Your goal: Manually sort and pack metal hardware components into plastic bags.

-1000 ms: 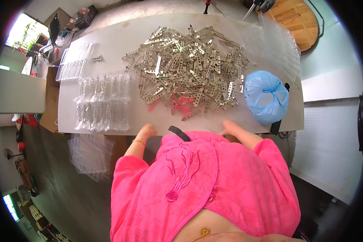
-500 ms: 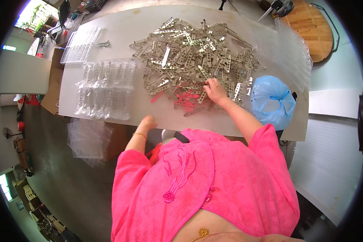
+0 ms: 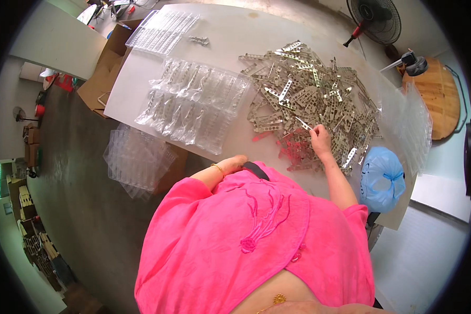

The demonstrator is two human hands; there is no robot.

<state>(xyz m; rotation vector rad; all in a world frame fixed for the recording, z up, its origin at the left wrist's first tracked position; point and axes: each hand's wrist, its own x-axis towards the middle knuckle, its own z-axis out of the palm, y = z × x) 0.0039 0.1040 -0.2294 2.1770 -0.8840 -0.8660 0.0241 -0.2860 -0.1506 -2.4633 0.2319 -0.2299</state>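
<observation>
A broad heap of flat, perforated metal strips (image 3: pixel 345 99) covers the right part of the pale table (image 3: pixel 230 26). My right hand (image 3: pixel 322 141) is over its near side, fingers pinched on the end of one thin metal strip (image 3: pixel 302 123). That strip points up and to the left, above the other pieces. Near the hand, the front of the heap looks reddish. My left hand (image 3: pixel 235 163) lies low by the table's front edge, close to my pink top (image 3: pixel 220 225); its fingers are too hidden to read.
Clear ribbed plastic trays (image 3: pixel 193 104) lie left of the heap, with another tray (image 3: pixel 162 31) behind. More plastic sheets (image 3: pixel 403 115) lie at the right edge. A tied blue bag (image 3: pixel 382 180) stands near right. An open cardboard box (image 3: pixel 104 73) adjoins the table's left side.
The view has turned, so the table sits further right and tilted. My right hand has lifted a metal strip from the heap. My left hand has drawn in closer to my body.
</observation>
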